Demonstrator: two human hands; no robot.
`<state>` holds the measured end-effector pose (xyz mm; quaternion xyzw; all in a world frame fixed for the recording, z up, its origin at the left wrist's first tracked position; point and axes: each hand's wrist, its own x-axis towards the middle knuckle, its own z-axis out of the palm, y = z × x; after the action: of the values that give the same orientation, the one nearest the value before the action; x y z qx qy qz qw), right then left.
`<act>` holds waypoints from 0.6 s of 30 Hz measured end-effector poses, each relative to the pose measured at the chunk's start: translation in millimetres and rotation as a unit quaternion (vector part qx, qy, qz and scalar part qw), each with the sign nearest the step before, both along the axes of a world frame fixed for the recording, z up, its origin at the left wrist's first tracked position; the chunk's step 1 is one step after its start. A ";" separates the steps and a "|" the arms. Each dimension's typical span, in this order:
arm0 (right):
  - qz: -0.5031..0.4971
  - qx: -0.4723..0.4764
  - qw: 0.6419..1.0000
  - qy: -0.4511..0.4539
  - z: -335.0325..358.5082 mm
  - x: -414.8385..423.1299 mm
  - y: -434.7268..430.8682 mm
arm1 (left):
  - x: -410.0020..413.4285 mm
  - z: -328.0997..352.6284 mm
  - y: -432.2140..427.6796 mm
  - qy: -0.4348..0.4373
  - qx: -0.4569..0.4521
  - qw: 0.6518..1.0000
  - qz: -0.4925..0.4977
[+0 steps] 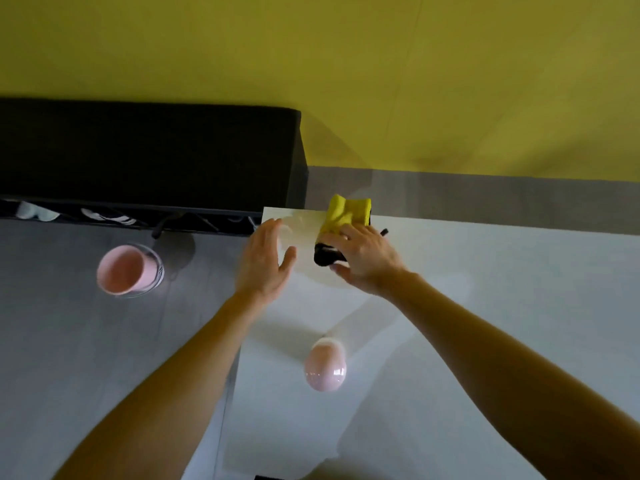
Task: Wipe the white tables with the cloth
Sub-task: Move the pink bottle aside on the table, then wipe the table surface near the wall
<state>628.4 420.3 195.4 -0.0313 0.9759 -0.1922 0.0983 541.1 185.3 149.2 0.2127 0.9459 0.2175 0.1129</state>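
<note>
Head view: R grip (363, 258) lies flat, fingers spread, pressing yellow cloth (348, 211) at far-left corner of white counter (485, 306). L grip (265, 258) released, fingers straight, over counter's left edge.

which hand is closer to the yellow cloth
Right. The right hand presses on the yellow cloth at the far edge of the white table; the left hand is open just left of it, not touching.

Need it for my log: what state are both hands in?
Left hand: open, holding nothing.
Right hand: open, pressing the yellow cloth on the white table.
</note>
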 end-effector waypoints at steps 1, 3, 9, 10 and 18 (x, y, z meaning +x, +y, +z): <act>0.015 0.008 0.998 -0.062 -12.8 3.5 1.1 | 0.3 -14.0 -5.6 0.002 -0.014 1.000 0.003; 0.005 -0.008 0.999 -0.039 -31.5 3.9 3.8 | 1.2 -37.3 -13.1 0.012 -0.052 0.999 -0.010; -0.049 0.032 0.996 0.071 -72.2 -19.3 2.2 | 17.3 -66.4 -18.3 0.060 -0.089 0.994 -0.014; -0.047 0.036 0.997 0.055 -79.9 -20.3 -0.1 | 18.7 -67.5 -18.9 0.064 -0.090 0.994 0.006; -0.032 0.032 0.999 0.004 -81.9 -107.9 -36.9 | 27.5 -66.9 -18.2 0.041 -0.063 0.992 0.098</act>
<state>520.5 383.4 113.5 0.0020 0.9824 -0.1636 0.0896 568.6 167.1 82.3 0.1207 0.9777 0.1589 0.0654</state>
